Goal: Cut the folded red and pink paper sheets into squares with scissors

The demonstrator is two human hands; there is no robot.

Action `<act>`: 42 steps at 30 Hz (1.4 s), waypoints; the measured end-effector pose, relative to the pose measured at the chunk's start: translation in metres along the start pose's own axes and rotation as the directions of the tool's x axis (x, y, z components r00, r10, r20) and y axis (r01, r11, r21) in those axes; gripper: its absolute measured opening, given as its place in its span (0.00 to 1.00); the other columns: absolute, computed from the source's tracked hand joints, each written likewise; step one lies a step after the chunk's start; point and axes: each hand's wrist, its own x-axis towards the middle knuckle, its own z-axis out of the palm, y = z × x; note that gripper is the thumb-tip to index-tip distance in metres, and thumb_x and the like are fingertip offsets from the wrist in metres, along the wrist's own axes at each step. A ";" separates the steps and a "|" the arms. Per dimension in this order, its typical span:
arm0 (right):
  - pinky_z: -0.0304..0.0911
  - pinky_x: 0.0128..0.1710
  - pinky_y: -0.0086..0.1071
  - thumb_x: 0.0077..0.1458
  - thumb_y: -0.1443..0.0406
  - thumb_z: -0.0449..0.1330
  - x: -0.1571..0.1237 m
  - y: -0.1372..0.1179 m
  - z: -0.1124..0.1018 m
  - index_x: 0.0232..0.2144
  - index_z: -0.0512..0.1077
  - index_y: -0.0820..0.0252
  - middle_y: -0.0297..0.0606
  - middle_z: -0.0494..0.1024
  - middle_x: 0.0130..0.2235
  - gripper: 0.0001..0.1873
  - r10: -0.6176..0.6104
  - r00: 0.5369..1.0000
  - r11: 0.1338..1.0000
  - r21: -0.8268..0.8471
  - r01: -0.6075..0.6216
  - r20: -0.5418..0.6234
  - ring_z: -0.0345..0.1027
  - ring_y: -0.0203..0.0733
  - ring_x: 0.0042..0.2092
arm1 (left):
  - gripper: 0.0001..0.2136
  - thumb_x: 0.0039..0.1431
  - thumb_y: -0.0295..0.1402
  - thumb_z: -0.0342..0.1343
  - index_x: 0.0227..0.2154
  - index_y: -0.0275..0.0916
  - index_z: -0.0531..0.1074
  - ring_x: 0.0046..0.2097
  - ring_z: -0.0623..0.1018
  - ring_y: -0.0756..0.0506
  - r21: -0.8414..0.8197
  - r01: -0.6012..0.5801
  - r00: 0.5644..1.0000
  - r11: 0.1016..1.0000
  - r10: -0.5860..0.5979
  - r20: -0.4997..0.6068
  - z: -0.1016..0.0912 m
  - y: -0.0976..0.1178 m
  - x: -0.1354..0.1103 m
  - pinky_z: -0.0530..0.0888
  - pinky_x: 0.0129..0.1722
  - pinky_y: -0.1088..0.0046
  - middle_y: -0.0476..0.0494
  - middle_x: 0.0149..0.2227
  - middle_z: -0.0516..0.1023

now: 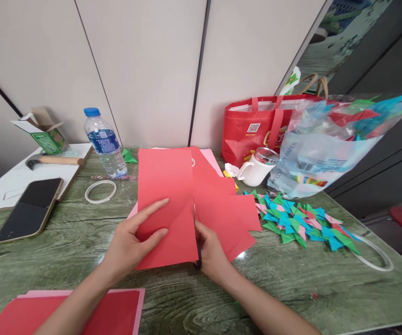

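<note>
My left hand (136, 235) pinches the lower left edge of a tall red paper sheet (168, 200), fingers stretched over its face and thumb on it. My right hand (213, 253) is closed round black-handled scissors (198, 251) whose blades run up under the sheet at its right edge. More red sheets (228, 211) lie fanned out beneath and to the right, over a pink sheet (209, 158).
A heap of folded green, blue and pink paper triangles (301, 223) lies right. Behind stand a white mug (256, 170), a plastic bag of paper (326, 149) and a red tote (253, 125). Left: a water bottle (105, 144), tape ring (100, 191), phone (31, 209). Red and pink sheets (113, 311) lie near me.
</note>
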 end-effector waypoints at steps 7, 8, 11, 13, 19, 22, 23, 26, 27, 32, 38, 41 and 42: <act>0.67 0.34 0.39 0.39 0.62 0.66 0.000 0.002 0.002 0.35 0.71 0.56 0.36 0.76 0.29 0.17 0.041 0.999 0.999 0.008 -0.041 -0.024 0.70 0.48 0.37 | 0.22 0.51 0.37 0.55 0.51 0.47 0.65 0.47 0.74 0.43 -0.018 0.017 1.000 1.000 -0.017 0.004 0.001 0.000 -0.001 0.72 0.45 0.68 0.49 0.50 0.73; 0.66 0.33 0.38 0.40 0.62 0.65 0.000 0.002 0.001 0.34 0.71 0.56 0.36 0.76 0.28 0.15 0.032 0.999 0.999 -0.007 -0.033 -0.031 0.69 0.47 0.35 | 0.22 0.51 0.37 0.55 0.51 0.47 0.65 0.47 0.74 0.43 -0.020 0.018 1.000 1.000 -0.018 0.004 0.001 0.000 -0.001 0.72 0.45 0.68 0.48 0.50 0.73; 0.64 0.27 0.32 0.44 0.60 0.63 0.002 0.000 -0.005 0.27 0.68 0.57 0.33 0.72 0.23 0.10 -0.020 0.988 0.996 -0.085 0.006 -0.154 0.66 0.40 0.27 | 0.22 0.51 0.38 0.55 0.51 0.47 0.64 0.48 0.73 0.42 -0.024 0.023 1.000 0.999 -0.023 -0.004 0.000 -0.001 0.000 0.71 0.46 0.69 0.48 0.51 0.72; 0.62 0.24 0.30 0.48 0.57 0.59 0.004 -0.003 -0.010 0.27 0.65 0.58 0.31 0.69 0.21 0.11 -0.049 0.963 0.995 -0.094 0.025 -0.266 0.64 0.36 0.23 | 0.23 0.52 0.39 0.55 0.52 0.47 0.63 0.50 0.72 0.42 -0.025 0.028 1.000 0.999 -0.028 -0.014 0.001 -0.002 0.000 0.70 0.48 0.69 0.49 0.52 0.71; 0.60 0.26 0.28 0.39 0.59 0.65 0.010 -0.013 -0.024 0.33 0.66 0.59 0.33 0.71 0.27 0.18 -0.031 0.956 0.989 -0.147 -0.013 -0.291 0.65 0.36 0.27 | 0.30 0.56 0.40 0.50 0.59 0.48 0.45 0.59 0.58 0.41 -0.130 0.026 0.995 0.991 -0.012 0.101 0.007 -0.004 0.000 0.65 0.52 0.66 0.45 0.62 0.53; 0.58 0.24 0.27 0.40 0.61 0.64 0.018 -0.017 -0.045 0.34 0.67 0.59 0.32 0.71 0.26 0.16 -0.087 0.920 0.965 -0.263 -0.018 -0.381 0.63 0.35 0.25 | 0.38 0.57 0.41 0.48 0.60 0.46 0.26 0.59 0.58 0.42 -0.242 -0.014 0.982 0.970 0.058 0.179 0.011 -0.009 0.003 0.64 0.52 0.63 0.38 0.62 0.52; 0.57 0.23 0.27 0.40 0.61 0.63 0.021 -0.019 -0.056 0.34 0.68 0.60 0.32 0.71 0.25 0.16 -0.119 0.902 0.955 -0.295 -0.010 -0.415 0.62 0.34 0.24 | 0.42 0.54 0.41 0.51 0.59 0.45 0.23 0.60 0.57 0.41 -0.198 -0.032 0.982 0.980 0.068 0.178 0.012 -0.012 0.005 0.62 0.53 0.60 0.35 0.62 0.51; 0.57 0.23 0.29 0.42 0.63 0.60 0.027 -0.026 -0.090 0.38 0.67 0.62 0.33 0.71 0.23 0.18 -0.143 0.881 0.881 -0.463 -0.094 -0.451 0.63 0.37 0.24 | 0.51 0.43 0.41 0.61 0.60 0.43 0.28 0.62 0.46 0.35 0.169 -0.136 0.970 0.976 0.096 0.223 0.018 -0.029 0.007 0.50 0.57 0.51 0.31 0.63 0.44; 0.56 0.24 0.30 0.43 0.64 0.58 0.028 -0.028 -0.100 0.38 0.68 0.62 0.34 0.71 0.23 0.16 -0.163 0.875 0.805 -0.574 -0.148 -0.455 0.64 0.39 0.24 | 0.54 0.38 0.42 0.64 0.60 0.41 0.30 0.62 0.44 0.33 0.273 -0.198 0.959 0.941 0.129 0.250 0.020 -0.035 0.007 0.45 0.57 0.48 0.28 0.63 0.43; 0.56 0.28 0.36 0.45 0.69 0.54 0.026 -0.032 -0.113 0.40 0.70 0.61 0.47 0.76 0.31 0.16 -0.391 0.756 0.253 -0.851 -0.460 -0.525 0.69 0.51 0.32 | 0.50 0.39 0.39 0.64 0.60 0.39 0.36 0.61 0.44 0.31 0.478 -0.187 0.946 0.858 0.026 0.323 0.029 -0.052 0.003 0.47 0.55 0.46 0.23 0.61 0.48; 0.64 0.36 0.37 0.47 0.63 0.59 0.026 -0.023 -0.075 0.37 0.65 0.59 0.41 0.77 0.32 0.13 -0.204 0.929 0.857 -0.515 0.016 -0.310 0.72 0.45 0.35 | 0.43 0.47 0.37 0.59 0.60 0.42 0.37 0.61 0.50 0.36 0.371 -0.130 0.946 0.919 0.004 0.323 0.024 -0.043 0.003 0.55 0.56 0.55 0.31 0.61 0.51; 0.65 0.34 0.37 0.46 0.60 0.61 0.023 -0.018 -0.055 0.36 0.64 0.60 0.41 0.78 0.31 0.16 0.061 0.983 0.990 -0.118 -0.083 -0.173 0.73 0.42 0.31 | 0.41 0.46 0.38 0.59 0.60 0.38 0.42 0.60 0.53 0.36 0.360 -0.116 0.952 0.926 0.001 0.306 0.024 -0.042 0.005 0.57 0.55 0.57 0.29 0.60 0.54; 0.65 0.34 0.37 0.46 0.60 0.61 0.022 -0.016 -0.050 0.36 0.64 0.60 0.40 0.78 0.31 0.16 0.117 0.982 0.992 -0.033 -0.123 -0.150 0.73 0.41 0.30 | 0.40 0.47 0.40 0.59 0.59 0.36 0.44 0.60 0.55 0.36 0.367 -0.108 0.955 0.924 -0.006 0.295 0.024 -0.042 0.006 0.59 0.54 0.57 0.29 0.59 0.56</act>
